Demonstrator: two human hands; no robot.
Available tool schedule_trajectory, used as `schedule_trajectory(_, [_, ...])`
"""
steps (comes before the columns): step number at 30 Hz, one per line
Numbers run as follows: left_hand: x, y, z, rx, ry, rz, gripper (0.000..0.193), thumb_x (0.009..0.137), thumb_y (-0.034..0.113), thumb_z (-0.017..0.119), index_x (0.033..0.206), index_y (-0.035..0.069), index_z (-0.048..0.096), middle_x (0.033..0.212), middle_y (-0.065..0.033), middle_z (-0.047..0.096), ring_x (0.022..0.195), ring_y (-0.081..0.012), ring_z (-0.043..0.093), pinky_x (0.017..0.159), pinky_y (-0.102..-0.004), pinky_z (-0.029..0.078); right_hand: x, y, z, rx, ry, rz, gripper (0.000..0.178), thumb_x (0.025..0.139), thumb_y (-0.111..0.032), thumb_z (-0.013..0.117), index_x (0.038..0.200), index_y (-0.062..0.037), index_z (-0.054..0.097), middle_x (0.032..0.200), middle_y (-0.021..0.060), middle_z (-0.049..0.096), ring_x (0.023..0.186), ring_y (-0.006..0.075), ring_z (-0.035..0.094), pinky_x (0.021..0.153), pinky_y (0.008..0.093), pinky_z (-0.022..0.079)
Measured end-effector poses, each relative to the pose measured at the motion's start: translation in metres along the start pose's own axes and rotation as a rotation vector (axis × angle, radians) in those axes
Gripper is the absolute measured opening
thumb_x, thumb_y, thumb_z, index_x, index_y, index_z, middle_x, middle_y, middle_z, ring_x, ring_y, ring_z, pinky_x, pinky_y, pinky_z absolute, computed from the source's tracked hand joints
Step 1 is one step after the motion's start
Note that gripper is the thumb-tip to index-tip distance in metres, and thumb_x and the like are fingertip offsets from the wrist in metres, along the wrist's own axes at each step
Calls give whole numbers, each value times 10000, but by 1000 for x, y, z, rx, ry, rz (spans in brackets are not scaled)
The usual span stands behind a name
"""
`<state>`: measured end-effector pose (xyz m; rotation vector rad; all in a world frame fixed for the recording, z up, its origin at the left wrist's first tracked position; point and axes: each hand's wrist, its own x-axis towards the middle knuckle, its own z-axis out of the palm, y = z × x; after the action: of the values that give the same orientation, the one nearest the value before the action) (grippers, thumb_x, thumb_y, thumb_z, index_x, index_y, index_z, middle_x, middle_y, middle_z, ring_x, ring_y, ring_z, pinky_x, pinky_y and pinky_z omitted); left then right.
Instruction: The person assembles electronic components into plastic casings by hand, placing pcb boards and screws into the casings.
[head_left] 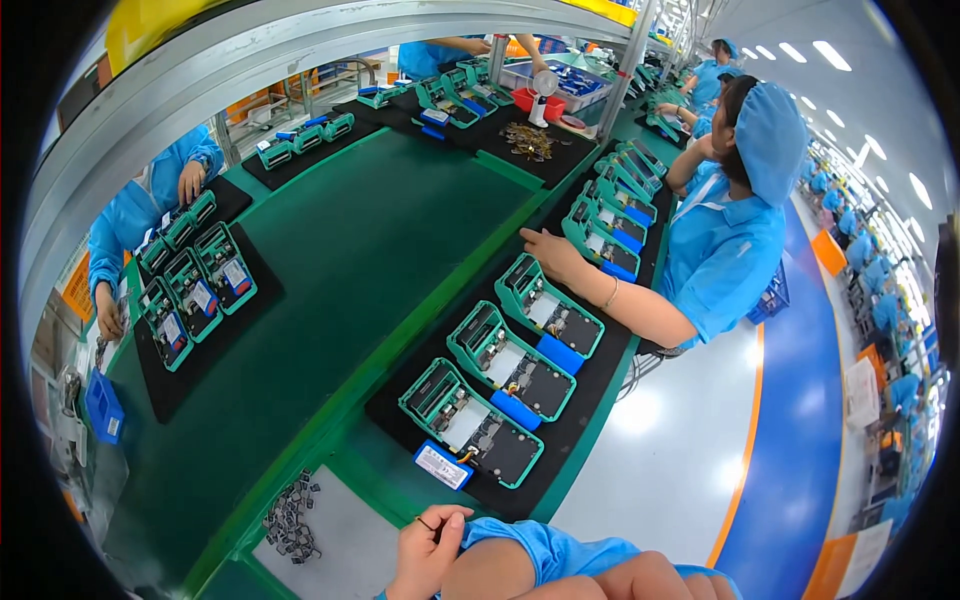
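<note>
At the lower edge, my left hand (430, 548), with a ring, has its fingers curled in, and nothing shows in them. Farther right, my right hand (645, 578) appears large and cut off by the frame; its bent knuckles show but its fingertips are hidden. Beyond my hands, an opened green-framed electronic device (475, 425) lies on a black mat, a wired blue battery pack (443, 466) beside it. Similar devices continue up the row, including a second device (515, 362) and a third device (550, 308). Neither hand touches them.
Small dark metallic parts (292, 520) lie on a grey sheet (345, 545) left of my hand. A green conveyor belt (330, 240) runs alongside. One co-worker (740, 220) reaches over the row at right; another co-worker (150, 210) works across the belt, near a blue bin (104, 407).
</note>
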<state>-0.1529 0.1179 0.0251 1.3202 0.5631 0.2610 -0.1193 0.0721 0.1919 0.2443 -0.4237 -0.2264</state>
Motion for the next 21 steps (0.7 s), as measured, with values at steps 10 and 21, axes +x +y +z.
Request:
schedule_trajectory(10, [1,0,-1,-73,52,-10,145,1003,105,575,1083,23,664,751,85,510,645,4,382,562,-184,297,7,25,14,-132,-9,95,94,987,-262,535,970,-244,625,900,-90,542,1019,104,511,905,433,376])
schedule_trajectory(21, [1,3,-4,-52,43,2,145,1001,114,580,1066,20,669,768,79,528,674,-2,399,589,-185,313,-2,17,10,-201,9,82,80,986,-286,552,975,-248,621,900,-94,533,1014,95,511,906,431,372])
